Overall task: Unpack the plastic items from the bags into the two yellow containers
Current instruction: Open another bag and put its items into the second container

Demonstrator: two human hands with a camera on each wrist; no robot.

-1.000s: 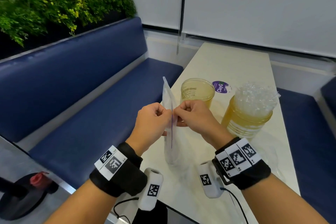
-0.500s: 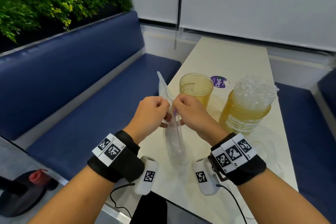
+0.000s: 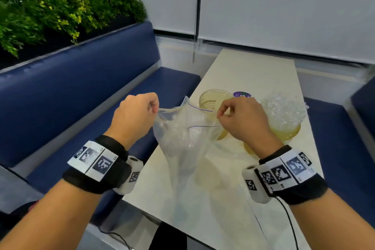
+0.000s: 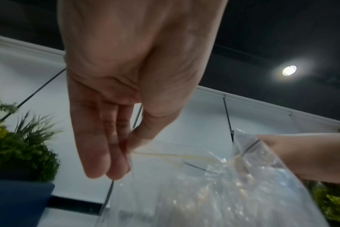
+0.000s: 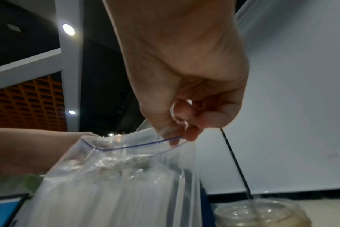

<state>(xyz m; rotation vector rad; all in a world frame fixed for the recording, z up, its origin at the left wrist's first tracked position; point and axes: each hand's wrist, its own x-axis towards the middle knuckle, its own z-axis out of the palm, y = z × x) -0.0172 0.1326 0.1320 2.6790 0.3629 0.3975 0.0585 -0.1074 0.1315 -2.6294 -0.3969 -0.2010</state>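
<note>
Two hands now stand well apart where half a second ago their knuckles met at the sealed zip strip of the clear zip bag (image 3: 182, 138). My left hand (image 3: 135, 116) has a narrow grip, thumb against fingers on the near lip of the mouth; my right hand (image 3: 241, 119) pinches the far lip, right at the purple zip line. The seal has parted and the mouth gapes between them, so I judge the opening step done and the clear plastic items inside (blurred; I cannot name them from any view) ready to come out.

Taking the empty yellow container (image 3: 215, 99) as my landmark: the bag hangs just in front of it, over the near part of the tabletop (image 3: 249, 71), its bottom seeming to rest there. The mouth faces up, tilted slightly toward the container. The bag's long axis runs roughly upright, mouth high and narrowed bottom low.

Just right of the landmark, the second yellow container (image 3: 284, 132) is already heaped with clear plastic items.
</note>
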